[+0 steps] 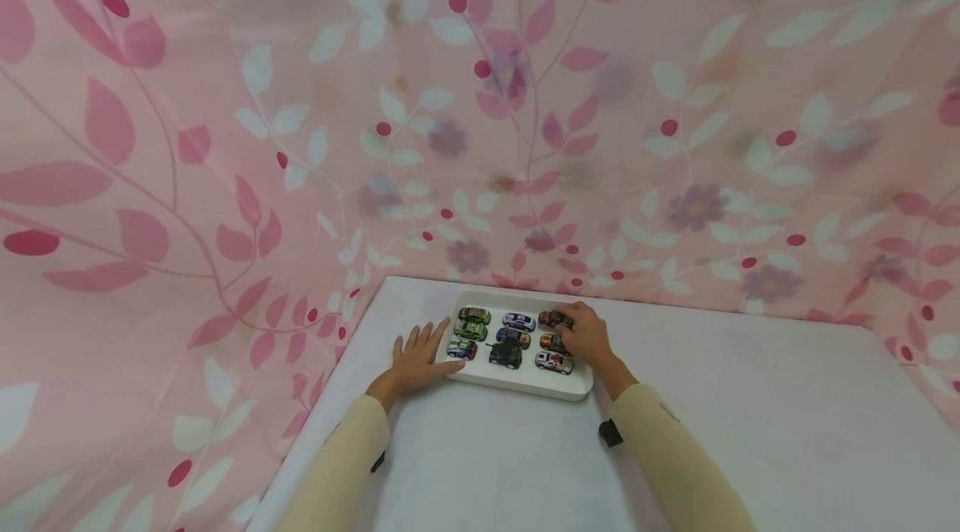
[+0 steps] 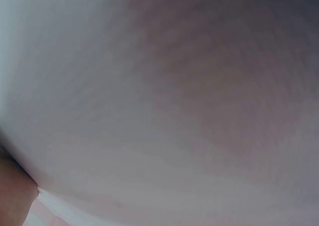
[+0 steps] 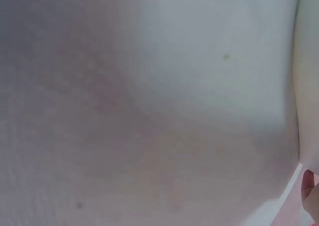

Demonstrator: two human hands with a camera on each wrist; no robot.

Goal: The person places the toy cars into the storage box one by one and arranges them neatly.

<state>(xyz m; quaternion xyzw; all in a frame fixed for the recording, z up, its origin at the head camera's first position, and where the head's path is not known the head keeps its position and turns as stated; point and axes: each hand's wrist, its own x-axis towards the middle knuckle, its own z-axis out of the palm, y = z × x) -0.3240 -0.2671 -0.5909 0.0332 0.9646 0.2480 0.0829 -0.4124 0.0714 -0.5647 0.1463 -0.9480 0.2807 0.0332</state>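
Observation:
A shallow white tray [image 1: 517,383] holds several small toy cars set out in three columns. My right hand [image 1: 587,338] reaches over the tray's right rim and pinches the dark toy car [image 1: 553,318] at the far right corner. Just below it, a yellow-orange car [image 1: 552,343] is partly covered by the fingers. My left hand [image 1: 415,361] lies at the left rim with fingers spread, thumb near a white-and-blue car [image 1: 462,348]. Mid-tray, nearest me, stands a black toy vehicle resembling a tank [image 1: 506,354]. Both wrist views show mostly blurred white cloth.
The tray sits on a white-covered table [image 1: 750,407], near its far edge. A pink curtain [image 1: 637,140] with leaf and flower print hangs behind the table and along the left. Other cars in the tray include a green one [image 1: 470,329] and a white-and-red one [image 1: 554,362].

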